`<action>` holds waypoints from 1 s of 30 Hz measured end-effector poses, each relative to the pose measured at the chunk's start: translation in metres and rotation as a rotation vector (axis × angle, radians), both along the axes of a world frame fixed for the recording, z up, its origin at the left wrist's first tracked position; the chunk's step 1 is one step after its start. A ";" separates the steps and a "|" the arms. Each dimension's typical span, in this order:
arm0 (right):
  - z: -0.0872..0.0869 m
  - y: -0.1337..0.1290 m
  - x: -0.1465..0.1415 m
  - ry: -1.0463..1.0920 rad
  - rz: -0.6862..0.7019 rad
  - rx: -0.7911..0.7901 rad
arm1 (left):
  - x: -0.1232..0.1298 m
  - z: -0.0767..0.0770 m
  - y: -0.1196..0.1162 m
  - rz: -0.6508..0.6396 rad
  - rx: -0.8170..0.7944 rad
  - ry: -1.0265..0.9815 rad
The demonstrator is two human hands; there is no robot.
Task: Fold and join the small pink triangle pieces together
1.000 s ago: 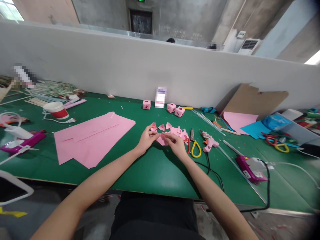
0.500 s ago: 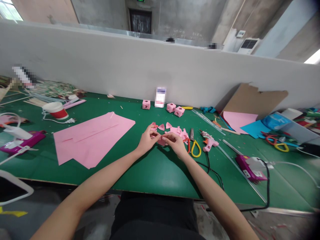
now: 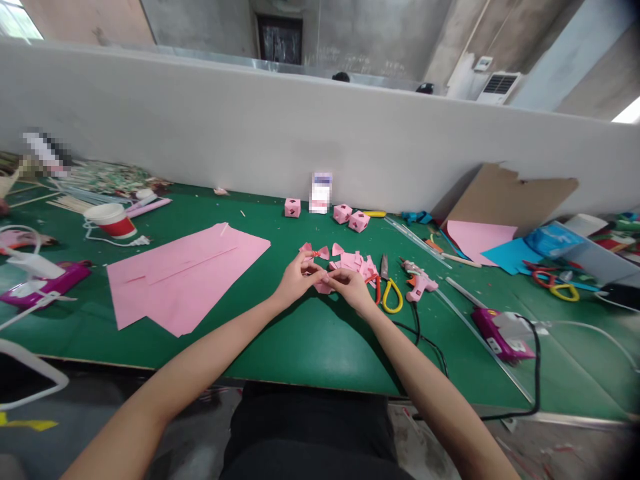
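Observation:
A small pink paper piece (image 3: 323, 287) is pinched between my left hand (image 3: 298, 275) and my right hand (image 3: 353, 288), whose fingertips nearly meet over it. Just beyond my fingers lie pink paper scraps (image 3: 356, 264) and small pink triangles. Scissors (image 3: 391, 295) with red and yellow handles rest right of my right hand, beside a pink glue gun (image 3: 419, 284). Farther back stand a pink paper cube (image 3: 293, 208) and two more pink cubes (image 3: 359, 222). Fine detail of the held piece is hidden by my fingers.
Large pink sheets (image 3: 185, 280) cover the table's left part. Behind them is a paper cup (image 3: 111, 220). Purple power strips (image 3: 500, 337) sit at both sides, with cables. A grey partition (image 3: 225, 127) runs along the back; cardboard (image 3: 520, 200) leans at right.
My fingertips have shifted slightly around the pink piece, which is now a little more covered. Both hands still hold it in nearly the same place.

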State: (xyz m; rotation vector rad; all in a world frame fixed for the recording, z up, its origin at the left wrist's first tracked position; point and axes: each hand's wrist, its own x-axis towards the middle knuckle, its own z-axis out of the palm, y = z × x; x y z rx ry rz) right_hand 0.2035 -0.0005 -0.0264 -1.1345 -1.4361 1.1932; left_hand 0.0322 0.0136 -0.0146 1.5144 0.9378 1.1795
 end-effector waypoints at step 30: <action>0.003 -0.001 0.003 0.033 0.026 -0.052 | -0.001 0.001 0.001 0.000 -0.183 -0.135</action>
